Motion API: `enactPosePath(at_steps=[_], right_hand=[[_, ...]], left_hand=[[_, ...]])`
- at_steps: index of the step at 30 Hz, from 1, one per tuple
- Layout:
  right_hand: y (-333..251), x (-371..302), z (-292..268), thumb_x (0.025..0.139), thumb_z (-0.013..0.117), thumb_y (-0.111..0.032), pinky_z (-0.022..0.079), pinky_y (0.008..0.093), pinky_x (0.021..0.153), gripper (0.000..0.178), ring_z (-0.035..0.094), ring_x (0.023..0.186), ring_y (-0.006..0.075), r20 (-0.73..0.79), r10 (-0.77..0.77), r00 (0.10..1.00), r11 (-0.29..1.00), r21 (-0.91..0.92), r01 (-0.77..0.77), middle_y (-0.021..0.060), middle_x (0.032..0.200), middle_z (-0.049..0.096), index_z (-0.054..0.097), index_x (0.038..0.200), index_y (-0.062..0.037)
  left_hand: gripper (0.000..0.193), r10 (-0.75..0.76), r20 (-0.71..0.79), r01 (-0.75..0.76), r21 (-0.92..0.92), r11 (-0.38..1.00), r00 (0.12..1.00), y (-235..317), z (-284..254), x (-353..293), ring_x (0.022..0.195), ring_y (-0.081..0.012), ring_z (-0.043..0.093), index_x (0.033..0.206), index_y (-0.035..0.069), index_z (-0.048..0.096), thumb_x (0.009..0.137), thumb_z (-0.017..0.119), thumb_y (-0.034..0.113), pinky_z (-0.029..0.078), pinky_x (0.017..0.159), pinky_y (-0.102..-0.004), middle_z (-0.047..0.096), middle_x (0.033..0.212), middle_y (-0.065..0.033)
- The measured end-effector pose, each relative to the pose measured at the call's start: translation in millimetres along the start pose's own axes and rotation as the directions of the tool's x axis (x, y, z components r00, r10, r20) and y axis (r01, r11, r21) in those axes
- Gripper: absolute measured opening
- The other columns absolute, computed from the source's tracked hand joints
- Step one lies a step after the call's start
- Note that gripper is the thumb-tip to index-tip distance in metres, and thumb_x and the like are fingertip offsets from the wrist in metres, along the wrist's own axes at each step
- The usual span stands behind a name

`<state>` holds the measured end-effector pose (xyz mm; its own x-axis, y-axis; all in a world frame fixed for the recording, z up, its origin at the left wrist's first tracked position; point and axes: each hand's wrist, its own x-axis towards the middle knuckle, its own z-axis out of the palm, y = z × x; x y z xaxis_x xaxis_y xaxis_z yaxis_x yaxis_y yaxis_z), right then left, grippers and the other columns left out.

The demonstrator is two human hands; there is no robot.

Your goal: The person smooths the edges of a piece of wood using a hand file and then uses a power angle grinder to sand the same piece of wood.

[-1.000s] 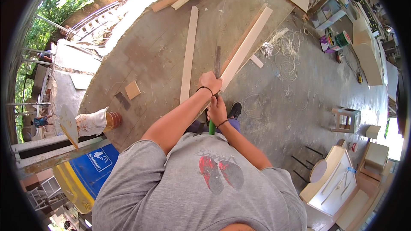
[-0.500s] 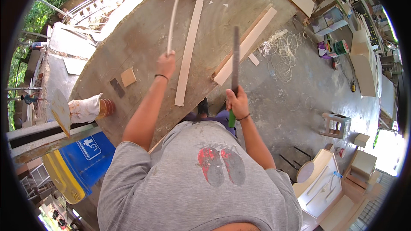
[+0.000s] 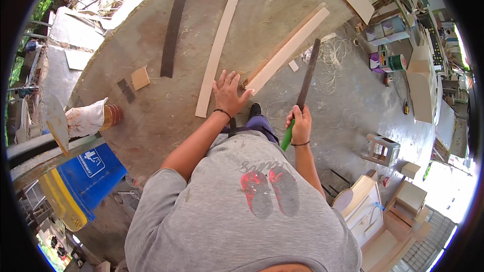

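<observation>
My right hand [image 3: 301, 126] is closed round the green handle of a long flat file [image 3: 309, 78], whose dark blade points up and away over the floor. My left hand [image 3: 230, 95] is open, fingers spread, over the near edge of the worktop. Its thumb reaches the near end of a pale wooden strip [image 3: 290, 50]; whether they touch I cannot tell. That strip lies against a browner one. Left of it is another pale strip [image 3: 218, 53]. Farther left lies a long dark strip [image 3: 176, 25].
A small wooden square [image 3: 140, 78] and a dark scrap [image 3: 126, 91] lie on the worktop [image 3: 146, 35]. A cloth-covered tub [image 3: 112, 115] stands at its left, above a blue and yellow bin [image 3: 93, 174]. Tangled cord [image 3: 333, 65], a stool [image 3: 381, 149] and paint cans [image 3: 397, 62] are at right.
My left hand has let go of the long strip, which now lies on the worktop, and has moved right toward the pale strips. The file has swung to the right in my right hand.
</observation>
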<state>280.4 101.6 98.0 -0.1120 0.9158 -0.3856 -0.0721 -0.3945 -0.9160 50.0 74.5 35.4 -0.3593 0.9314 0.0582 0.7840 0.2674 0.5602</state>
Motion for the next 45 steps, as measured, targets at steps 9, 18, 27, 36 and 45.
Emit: enactPosePath(at_steps=[9,18,27,36,45], right_hand=[[-14.5,-0.2,-19.1,0.101,0.041,-0.031,0.038,0.0244,0.038,0.025,0.044,0.044,0.0096,0.249,0.268,0.931,0.957,0.039,-0.286,0.0021,0.062,0.048,0.047,0.101,-0.0068],[-1.7,71.9,-35.7,0.1,0.043,-0.034,0.036,0.0226,0.036,0.03,0.043,0.041,0.0067,0.349,0.316,0.882,0.937,-0.26,-0.233,-0.0014,0.057,0.046,0.048,0.086,-0.0073],[19.4,86.1,4.3,0.099,0.043,-0.033,0.037,0.0279,0.036,0.03,0.044,0.038,0.0116,0.331,0.31,0.891,0.929,-0.307,-0.209,0.0005,0.056,0.045,0.047,0.086,-0.0068],[34.8,110.4,69.7,0.098,0.044,-0.031,0.037,0.0282,0.035,0.025,0.043,0.037,0.0118,0.45,0.285,0.846,0.957,-0.183,-0.225,-0.0016,0.054,0.043,0.049,0.088,-0.0093],[20.0,84.9,17.5,0.099,0.045,-0.033,0.033,0.0253,0.034,0.026,0.041,0.04,0.0082,0.364,0.363,0.858,0.92,-0.285,-0.269,-0.0016,0.055,0.041,0.045,0.085,-0.0118]], left_hand=[[0.028,-0.09,-0.193,0.074,-0.091,0.993,0.977,-3.1,32.7,10.4,0.134,-0.0299,0.036,0.103,0.016,0.066,0.08,0.068,0.031,0.016,0.107,-0.0624,0.059,0.123,0.0004],[0.028,-0.055,-0.231,0.033,-0.097,0.995,0.971,-23.5,25.2,25.7,0.131,-0.0328,0.039,0.101,0.012,0.066,0.08,0.07,0.03,0.024,0.109,-0.0504,0.06,0.122,-0.0046],[0.03,0.028,-0.178,-0.031,-0.012,0.999,0.984,-20.3,17.2,27.2,0.132,-0.0349,0.038,0.104,0.01,0.063,0.082,0.068,0.03,0.026,0.108,-0.0498,0.058,0.126,-0.0052],[0.03,0.031,-0.167,-0.042,-0.063,0.997,0.986,-30.7,23.7,29.5,0.134,-0.0295,0.036,0.104,0.015,0.063,0.082,0.067,0.034,0.019,0.11,-0.0504,0.055,0.13,-0.0011],[0.029,0.003,-0.187,-0.018,-0.077,0.997,0.982,-22.8,24.3,24.2,0.135,-0.0271,0.035,0.103,0.015,0.065,0.081,0.068,0.034,0.017,0.112,-0.0465,0.054,0.131,0.0]])
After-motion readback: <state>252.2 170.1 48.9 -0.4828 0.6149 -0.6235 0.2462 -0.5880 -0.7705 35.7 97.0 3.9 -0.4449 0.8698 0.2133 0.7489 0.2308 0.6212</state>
